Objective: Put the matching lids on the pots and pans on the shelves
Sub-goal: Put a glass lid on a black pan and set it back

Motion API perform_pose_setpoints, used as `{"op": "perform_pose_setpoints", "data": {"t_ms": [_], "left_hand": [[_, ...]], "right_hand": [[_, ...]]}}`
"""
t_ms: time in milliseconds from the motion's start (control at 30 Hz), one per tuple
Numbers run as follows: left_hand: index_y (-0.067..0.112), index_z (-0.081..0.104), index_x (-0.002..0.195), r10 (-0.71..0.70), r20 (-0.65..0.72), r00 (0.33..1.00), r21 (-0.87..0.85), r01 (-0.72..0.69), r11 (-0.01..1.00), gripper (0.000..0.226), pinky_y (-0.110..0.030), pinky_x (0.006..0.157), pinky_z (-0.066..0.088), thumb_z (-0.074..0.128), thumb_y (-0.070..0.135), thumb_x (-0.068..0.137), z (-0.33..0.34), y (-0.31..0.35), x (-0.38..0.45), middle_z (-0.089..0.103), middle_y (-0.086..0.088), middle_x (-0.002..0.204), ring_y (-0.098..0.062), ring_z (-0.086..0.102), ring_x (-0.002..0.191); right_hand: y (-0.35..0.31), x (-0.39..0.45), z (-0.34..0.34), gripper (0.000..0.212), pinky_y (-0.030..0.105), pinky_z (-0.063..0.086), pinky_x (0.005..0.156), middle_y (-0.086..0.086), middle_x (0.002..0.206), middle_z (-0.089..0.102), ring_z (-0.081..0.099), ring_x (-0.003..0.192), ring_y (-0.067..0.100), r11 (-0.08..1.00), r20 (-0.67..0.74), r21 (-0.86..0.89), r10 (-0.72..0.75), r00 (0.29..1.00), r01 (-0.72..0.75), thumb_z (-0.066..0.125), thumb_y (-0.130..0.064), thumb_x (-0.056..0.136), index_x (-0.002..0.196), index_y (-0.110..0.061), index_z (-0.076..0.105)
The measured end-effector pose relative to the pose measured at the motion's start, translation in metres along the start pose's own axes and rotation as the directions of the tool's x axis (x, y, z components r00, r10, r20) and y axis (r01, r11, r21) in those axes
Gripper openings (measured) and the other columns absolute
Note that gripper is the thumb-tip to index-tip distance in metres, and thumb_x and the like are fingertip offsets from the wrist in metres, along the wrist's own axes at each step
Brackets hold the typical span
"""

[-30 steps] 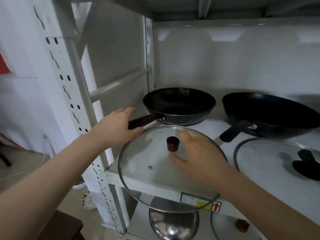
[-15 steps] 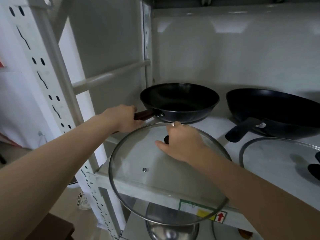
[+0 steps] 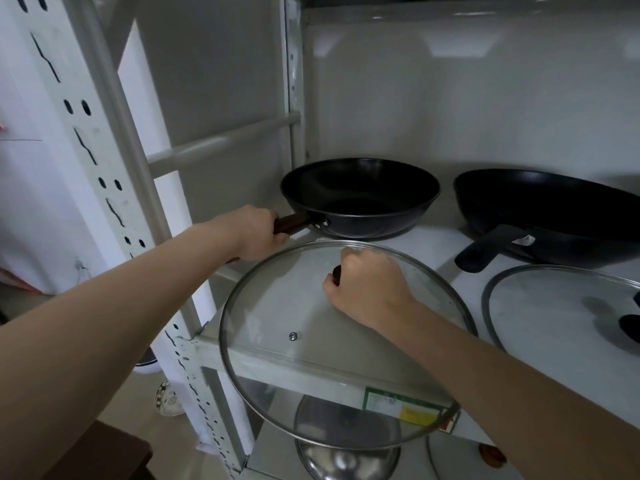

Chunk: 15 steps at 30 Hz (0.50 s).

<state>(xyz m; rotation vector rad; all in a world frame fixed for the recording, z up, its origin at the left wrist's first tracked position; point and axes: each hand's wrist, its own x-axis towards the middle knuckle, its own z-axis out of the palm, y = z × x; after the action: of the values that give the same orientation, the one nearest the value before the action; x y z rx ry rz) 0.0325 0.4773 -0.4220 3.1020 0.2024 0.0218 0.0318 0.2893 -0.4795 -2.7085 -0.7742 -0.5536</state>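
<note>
A black frying pan with a brown wooden handle stands at the back left of the white shelf. My left hand is closed around that handle. In front of the pan a round glass lid with a metal rim hangs over the shelf's front edge. My right hand grips its brown knob, which is mostly hidden by my fingers. A larger black pan with a black handle sits at the back right. A second glass lid with a black knob lies in front of it.
White perforated uprights and a crossbar frame the shelf's left side. On the shelf below stand a steel lid or pot and another glass lid with a brown knob. A dark wooden piece is at bottom left.
My right hand went from hovering open over the lid to closing on its knob. My left hand tightened around the pan handle. The lid has shifted slightly toward the front edge.
</note>
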Motion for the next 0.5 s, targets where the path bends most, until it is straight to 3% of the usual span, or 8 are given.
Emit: {"op": "perform_pose_setpoints", "data": {"t_ms": [167,333,400,500], "left_hand": [[0.016,0.055,0.115,-0.012,0.002,1.000,-0.024,0.012,1.000,0.038,-0.034,0.073,0.050,0.044,0.044,0.092,-0.002,0.000,-0.001,0.058,-0.008,0.089,-0.031,0.062,0.085],[0.019,0.055,0.123,0.005,0.039,0.999,-0.120,-0.001,0.993,0.038,-0.030,0.078,0.042,0.043,0.040,0.094,-0.005,-0.002,-0.006,0.061,-0.010,0.099,-0.027,0.055,0.088],[0.023,0.054,0.128,0.024,0.075,0.997,-0.181,-0.010,0.984,0.037,-0.029,0.084,0.041,0.041,0.037,0.096,-0.013,-0.003,-0.009,0.061,-0.009,0.106,-0.025,0.053,0.093],[0.029,0.052,0.131,0.042,0.097,0.994,-0.241,-0.017,0.970,0.037,-0.026,0.084,0.038,0.039,0.036,0.097,-0.019,-0.006,-0.012,0.062,-0.004,0.104,-0.022,0.055,0.091]], "right_hand": [[-0.004,-0.018,-0.005,0.030,0.028,0.033,0.058,0.012,0.069,0.061,0.059,0.065,0.032,0.995,-0.105,-0.070,-0.077,0.991,0.070,0.054,-0.032,0.082,0.085,-0.003,0.059],[-0.001,-0.039,-0.028,0.033,0.029,0.033,0.061,0.002,0.069,0.046,0.044,0.063,0.024,0.994,-0.093,-0.074,-0.090,0.992,0.083,0.041,-0.041,0.089,0.098,-0.010,0.052],[-0.002,-0.047,-0.034,0.030,0.030,0.033,0.058,-0.001,0.061,0.042,0.043,0.058,0.023,0.995,-0.094,-0.082,-0.068,0.993,0.061,0.042,-0.043,0.089,0.089,-0.013,0.045],[-0.007,-0.061,-0.040,0.034,0.024,0.032,0.041,-0.006,0.042,0.030,0.030,0.035,0.019,0.991,-0.187,-0.134,-0.049,0.981,0.024,0.055,-0.041,0.077,0.069,-0.015,0.034]]}}
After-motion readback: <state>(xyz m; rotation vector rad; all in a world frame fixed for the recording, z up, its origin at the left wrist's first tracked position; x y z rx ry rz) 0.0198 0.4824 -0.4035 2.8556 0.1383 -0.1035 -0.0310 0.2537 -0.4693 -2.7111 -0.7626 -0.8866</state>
